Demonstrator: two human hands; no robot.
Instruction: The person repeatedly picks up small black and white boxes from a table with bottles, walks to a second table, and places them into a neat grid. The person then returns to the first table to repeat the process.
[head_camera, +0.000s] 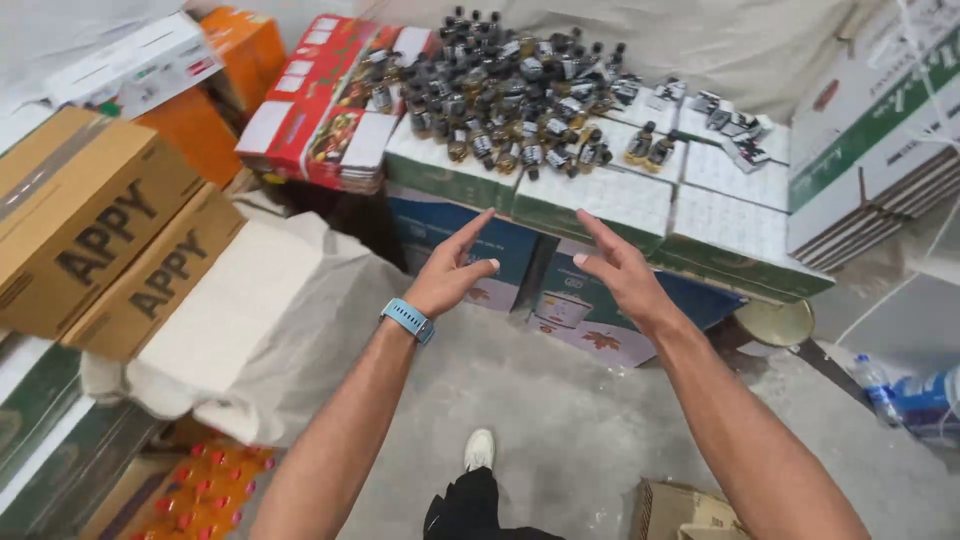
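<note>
On top of the flat white-and-green cartons (600, 195) ahead of me lies a heap of small dark-capped bottles (520, 90) with amber liquid, many tipped on their sides, a few strays (648, 145) near the front edge. My left hand (452, 272) and right hand (615, 268) hang in the air just short of that edge, both empty, fingers spread and apart, touching nothing. The nearest bottles sit well beyond my fingertips, so I judge that a careless sweep into the pile could roll loose ones off the cartons onto the concrete floor (560, 420), since nothing rims the stack. The blue boxes (450, 235) under the cartons stand close before my knuckles. A red printed carton (320, 100) leans at the left, brown shipping boxes (90, 220) and a white sheet (250, 320) crowd my left side, and my shoe (479, 448) stands below.
</note>
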